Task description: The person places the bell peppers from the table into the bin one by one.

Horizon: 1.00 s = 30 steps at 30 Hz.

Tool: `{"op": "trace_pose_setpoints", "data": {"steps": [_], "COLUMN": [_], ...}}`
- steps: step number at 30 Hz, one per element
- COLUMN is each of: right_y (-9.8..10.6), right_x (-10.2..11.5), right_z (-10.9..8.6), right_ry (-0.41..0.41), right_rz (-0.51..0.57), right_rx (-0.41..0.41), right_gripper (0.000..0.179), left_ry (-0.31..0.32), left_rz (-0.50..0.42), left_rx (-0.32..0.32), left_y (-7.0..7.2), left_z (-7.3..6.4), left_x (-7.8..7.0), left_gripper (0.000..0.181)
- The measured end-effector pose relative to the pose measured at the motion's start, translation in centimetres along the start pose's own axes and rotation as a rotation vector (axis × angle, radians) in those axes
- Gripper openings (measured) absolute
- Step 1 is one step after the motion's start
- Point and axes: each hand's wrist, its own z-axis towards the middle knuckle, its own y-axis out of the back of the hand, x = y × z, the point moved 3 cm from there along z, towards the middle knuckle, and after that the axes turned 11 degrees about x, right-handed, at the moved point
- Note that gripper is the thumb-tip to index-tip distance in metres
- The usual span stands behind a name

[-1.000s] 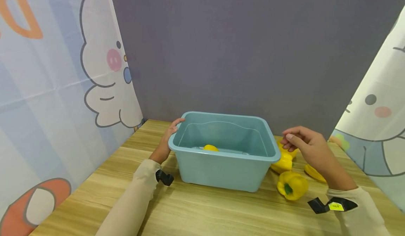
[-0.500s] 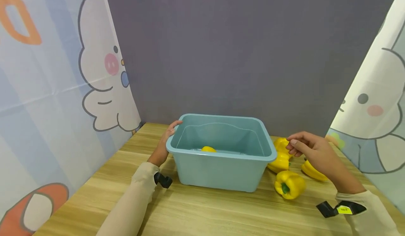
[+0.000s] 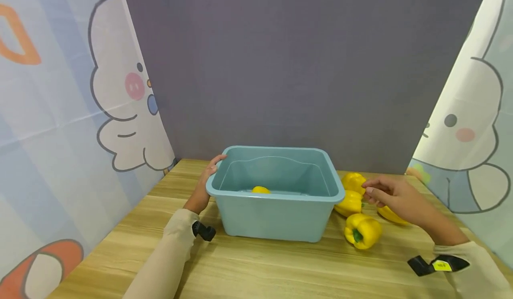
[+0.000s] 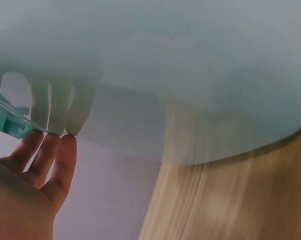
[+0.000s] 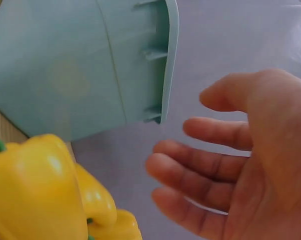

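Observation:
A light blue plastic tub (image 3: 272, 216) stands upright on the wooden table. At its left rim, my left hand (image 3: 204, 183) holds the edge; in the left wrist view, three fingertips (image 4: 66, 145) meet the outer wall. Inside the tub, the top of something yellow (image 3: 261, 190) shows above the front rim. My right hand (image 3: 394, 198) hovers right of the tub, fingers loosely bent and holding nothing. Near it lie several yellow bell peppers: one in front (image 3: 362, 231), one beside the tub (image 3: 348, 203), one farther back (image 3: 353, 182). Behind the hand is a partly hidden long yellow thing (image 3: 390, 215).
The wooden table (image 3: 256, 272) extends in front of the tub. A grey panel (image 3: 280, 67) rises behind it, and cartoon-print curtains (image 3: 120, 125) flank both sides. Black cameras (image 3: 203, 231) sit on both wrists.
My right hand has drawn a little to the right, away from the tub. The left hand stays at the rim. The head view has shifted slightly, and the peppers keep their places.

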Motion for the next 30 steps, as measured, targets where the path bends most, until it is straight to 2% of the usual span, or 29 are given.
{"op": "trace_pose_setpoints", "data": {"steps": [8, 15, 20, 25, 30], "right_y": [-0.6, -1.5, -2.0, -2.3, -2.3], "right_x": [-1.0, -1.7, -2.4, -2.9, -3.3], "right_z": [-0.2, -0.1, -0.3, -0.7, -1.1], "right_ry": [-0.114, -0.168, -0.174, -0.183, -0.208], "right_rz": [-0.103, -0.036, -0.034, -0.074, -0.091], "right_rx": [0.22, 0.396, 0.43, 0.454, 0.476], "right_gripper": [0.031, 0.043, 0.048, 0.05, 0.052], "left_ry": [0.002, -0.001, 0.0, 0.014, -0.004], "left_rz": [-0.005, 0.02, 0.016, -0.005, -0.01], "left_rx": [-0.006, -0.005, -0.007, -0.005, 0.0], "left_y": [0.1, 0.6, 0.6, 0.1, -0.3], "left_z": [0.2, 0.0, -0.2, -0.5, -0.3], "left_x": [0.0, -0.1, 0.0, 0.3, 0.2], "left_gripper": [0.052, 0.054, 0.052, 0.053, 0.054]}}
